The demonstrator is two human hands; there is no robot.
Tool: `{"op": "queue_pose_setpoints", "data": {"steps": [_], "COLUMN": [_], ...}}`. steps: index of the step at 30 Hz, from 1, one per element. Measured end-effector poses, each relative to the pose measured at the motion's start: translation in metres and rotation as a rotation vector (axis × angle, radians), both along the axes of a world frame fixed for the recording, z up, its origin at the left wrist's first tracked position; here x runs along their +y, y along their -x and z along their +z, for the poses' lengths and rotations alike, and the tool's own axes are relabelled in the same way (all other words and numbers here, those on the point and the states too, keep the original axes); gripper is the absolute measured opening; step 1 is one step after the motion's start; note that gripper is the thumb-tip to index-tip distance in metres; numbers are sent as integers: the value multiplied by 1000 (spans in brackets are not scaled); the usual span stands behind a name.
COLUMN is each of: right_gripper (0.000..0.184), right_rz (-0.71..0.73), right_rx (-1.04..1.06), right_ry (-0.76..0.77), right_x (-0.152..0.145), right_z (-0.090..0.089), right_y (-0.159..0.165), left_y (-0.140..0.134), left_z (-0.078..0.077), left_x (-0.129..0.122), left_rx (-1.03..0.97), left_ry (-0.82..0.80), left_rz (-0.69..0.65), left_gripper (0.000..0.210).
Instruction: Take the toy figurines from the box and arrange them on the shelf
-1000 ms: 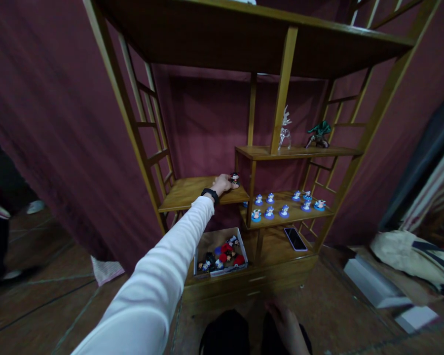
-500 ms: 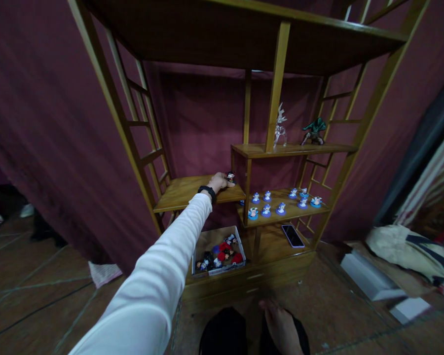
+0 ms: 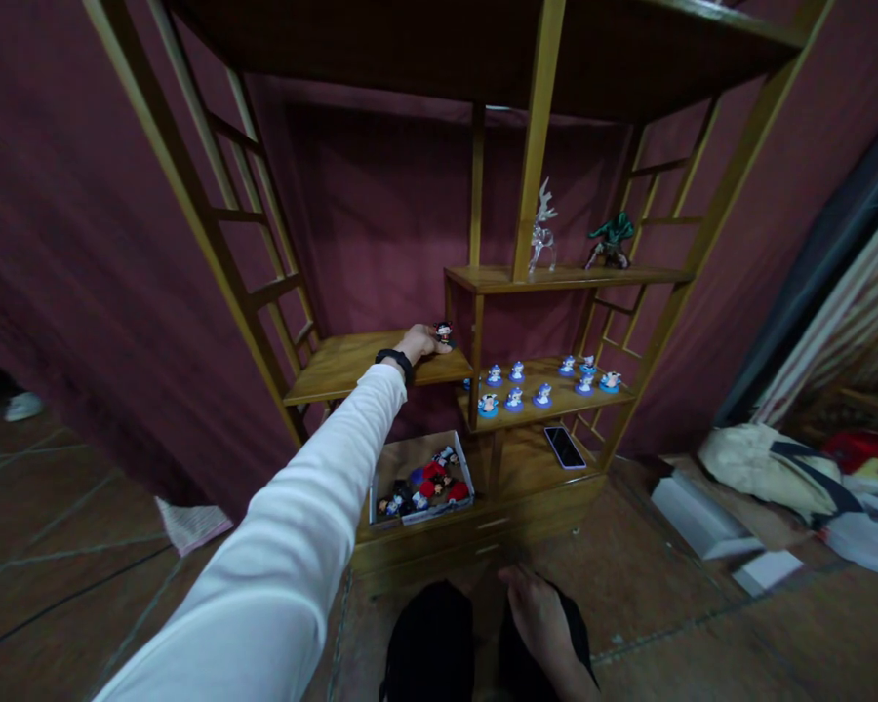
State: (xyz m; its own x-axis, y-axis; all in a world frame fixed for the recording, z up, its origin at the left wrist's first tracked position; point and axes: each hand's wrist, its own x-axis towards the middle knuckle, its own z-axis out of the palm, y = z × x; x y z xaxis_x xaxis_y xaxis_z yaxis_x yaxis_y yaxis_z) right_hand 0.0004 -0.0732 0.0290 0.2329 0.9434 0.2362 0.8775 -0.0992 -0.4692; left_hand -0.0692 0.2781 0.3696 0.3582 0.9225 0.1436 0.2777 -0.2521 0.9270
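My left hand [image 3: 419, 343] reaches out to the left wooden shelf [image 3: 343, 363], its fingers closed around a small dark figurine [image 3: 443, 332] with a black-haired head and a red-and-black body. The figurine stands upright at the shelf's right end, close to the divider post. Part of its base is hidden by my fingers. Down by my knees, my right hand [image 3: 538, 612] rests on my right leg, empty, with loosely extended fingers. Below my left arm, an open cardboard box [image 3: 470, 478] holds several red, black, blue and white figurines.
Several purple-and-white figurines [image 3: 513, 398] stand on the right lower shelf. A phone [image 3: 564, 448] lies beneath them. Above, a clear deer figure [image 3: 543, 234] and a green-cloaked figure [image 3: 612, 240] share a shelf. White boxes [image 3: 702, 517] and a cream bag [image 3: 765, 463] are on the floor at right.
The view has shifted, so the whole shelf appears a little further left and higher. My left hand stays at the figurine on the shelf, and my right hand stays on my leg.
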Motion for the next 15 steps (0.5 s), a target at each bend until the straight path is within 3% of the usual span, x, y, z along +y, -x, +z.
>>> {"op": "queue_pose_setpoints", "data": {"steps": [15], "right_gripper": [34], "right_rz": [13], "right_rx": [-69], "right_ry": [-7], "right_x": [-2], "right_z": [13], "right_y": [3], "left_y": [2], "left_z": [-4], "left_x": [11], "left_rx": [103], "left_ry": [-11], "left_rz": [-37], "left_gripper": [35]}}
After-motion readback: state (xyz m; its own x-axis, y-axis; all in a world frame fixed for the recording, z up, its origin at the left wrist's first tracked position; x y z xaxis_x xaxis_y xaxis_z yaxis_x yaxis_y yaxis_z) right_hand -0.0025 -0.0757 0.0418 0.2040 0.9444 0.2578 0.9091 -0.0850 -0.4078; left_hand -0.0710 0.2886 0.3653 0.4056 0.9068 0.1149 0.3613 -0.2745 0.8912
